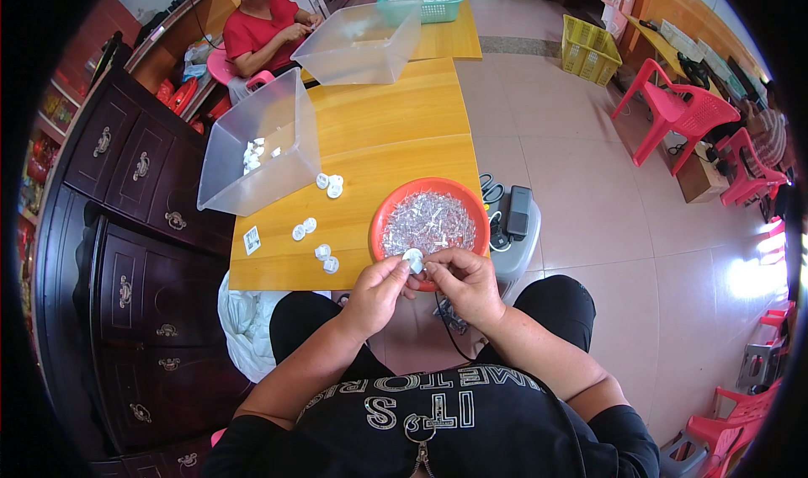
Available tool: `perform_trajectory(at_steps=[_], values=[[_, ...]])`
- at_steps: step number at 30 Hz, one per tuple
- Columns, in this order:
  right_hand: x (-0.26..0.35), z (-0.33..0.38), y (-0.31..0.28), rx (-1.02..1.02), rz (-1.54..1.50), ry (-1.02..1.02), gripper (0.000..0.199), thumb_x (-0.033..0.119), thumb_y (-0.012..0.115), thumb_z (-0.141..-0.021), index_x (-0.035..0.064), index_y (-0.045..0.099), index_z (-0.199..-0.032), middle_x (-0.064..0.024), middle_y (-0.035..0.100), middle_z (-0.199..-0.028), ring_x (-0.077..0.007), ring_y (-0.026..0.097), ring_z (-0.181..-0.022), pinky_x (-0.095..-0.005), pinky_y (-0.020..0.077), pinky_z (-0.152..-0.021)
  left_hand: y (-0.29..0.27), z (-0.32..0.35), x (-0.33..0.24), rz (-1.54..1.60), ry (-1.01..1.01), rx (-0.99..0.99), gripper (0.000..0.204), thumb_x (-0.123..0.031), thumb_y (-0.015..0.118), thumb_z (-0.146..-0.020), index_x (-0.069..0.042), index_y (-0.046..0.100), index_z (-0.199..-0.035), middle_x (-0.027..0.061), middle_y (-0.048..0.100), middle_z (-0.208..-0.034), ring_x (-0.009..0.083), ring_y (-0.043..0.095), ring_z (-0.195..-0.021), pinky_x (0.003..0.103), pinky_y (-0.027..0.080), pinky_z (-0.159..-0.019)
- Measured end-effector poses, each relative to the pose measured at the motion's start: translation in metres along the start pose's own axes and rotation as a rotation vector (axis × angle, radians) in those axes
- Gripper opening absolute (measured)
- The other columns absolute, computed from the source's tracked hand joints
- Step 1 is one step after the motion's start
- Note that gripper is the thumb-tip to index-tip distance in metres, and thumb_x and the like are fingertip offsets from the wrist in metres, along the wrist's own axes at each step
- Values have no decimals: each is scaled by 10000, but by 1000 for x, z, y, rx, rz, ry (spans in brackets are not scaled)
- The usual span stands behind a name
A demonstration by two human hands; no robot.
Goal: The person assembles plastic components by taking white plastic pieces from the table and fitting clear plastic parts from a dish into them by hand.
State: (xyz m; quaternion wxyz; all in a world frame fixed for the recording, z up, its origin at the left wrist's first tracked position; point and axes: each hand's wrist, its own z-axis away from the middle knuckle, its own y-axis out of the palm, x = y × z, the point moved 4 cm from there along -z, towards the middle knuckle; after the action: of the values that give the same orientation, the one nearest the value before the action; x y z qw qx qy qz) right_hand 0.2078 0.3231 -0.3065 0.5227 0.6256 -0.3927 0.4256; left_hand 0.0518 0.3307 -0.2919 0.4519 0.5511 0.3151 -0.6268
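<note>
My left hand (378,294) pinches a small round white plastic piece (413,260) between thumb and fingers, over the near rim of an orange-red basin (378,217). My right hand (468,286) is closed in a pinch right beside that piece; whatever sits between its fingertips is too small to make out. Many small clear plastic pieces (427,220) fill the basin. To its left, several similar round white pieces lie on the yellow table in small groups: one group (334,186) farther off, one pair (304,229) in the middle, another pair (326,258) nearer me.
A translucent bin (220,162) with some white pieces stands at the table's left; another translucent bin (353,64) is beyond it. Farther back is a green basket (446,12). A person in red (265,32) sits at the far left. Scissors (490,188) and a black box-shaped device (518,212) lie right of the basin.
</note>
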Motion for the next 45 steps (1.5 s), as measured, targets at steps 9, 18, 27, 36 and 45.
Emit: perform_trajectory(at_steps=[9, 18, 27, 36, 45], values=[[4, 0, 0, -8, 32, 13, 98, -1, 596, -925, -52, 653, -988, -69, 690, -870, -95, 653, -801, -231, 540, -723, -3, -1, 1, -121, 31, 23, 328, -246, 404, -1044, 18, 596, -1071, 60, 614, -978, 117, 560, -862, 272, 473, -763], [-1, 1, -3, -72, 287, -168, 83, 13, 671, -865, -23, 665, -940, -40, 642, -756, -72, 593, -684, -229, 490, -609, 7, 4, -28, -773, 483, -142, 312, -75, 523, -951, 29, 579, -1240, 185, 595, -900, 330, 607, -810, 367, 485, -743], [7, 3, -1, -116, 306, -177, 66, 11, 680, -847, -10, 677, -910, -61, 647, -742, -96, 605, -653, -238, 485, -579, 7, 6, -35, -772, 511, -196, 247, -75, 574, -931, 37, 641, -1141, 184, 654, -903, 298, 648, -793, 340, 506, -712], [6, 3, -2, -89, 340, -190, 87, 9, 675, -846, -17, 681, -929, -72, 656, -755, -101, 614, -663, -241, 492, -585, 2, 4, -29, -635, 398, -235, 191, -108, 585, -957, 64, 666, -965, 99, 671, -778, 113, 602, -711, 264, 482, -649], [11, 5, 1, -58, 328, -161, 93, 13, 663, -857, -28, 679, -939, -66, 663, -767, -92, 620, -685, -237, 504, -605, 0, 2, -29, -620, 356, -240, 217, -121, 579, -960, 43, 614, -821, 63, 598, -655, 76, 506, -619, 274, 426, -557]])
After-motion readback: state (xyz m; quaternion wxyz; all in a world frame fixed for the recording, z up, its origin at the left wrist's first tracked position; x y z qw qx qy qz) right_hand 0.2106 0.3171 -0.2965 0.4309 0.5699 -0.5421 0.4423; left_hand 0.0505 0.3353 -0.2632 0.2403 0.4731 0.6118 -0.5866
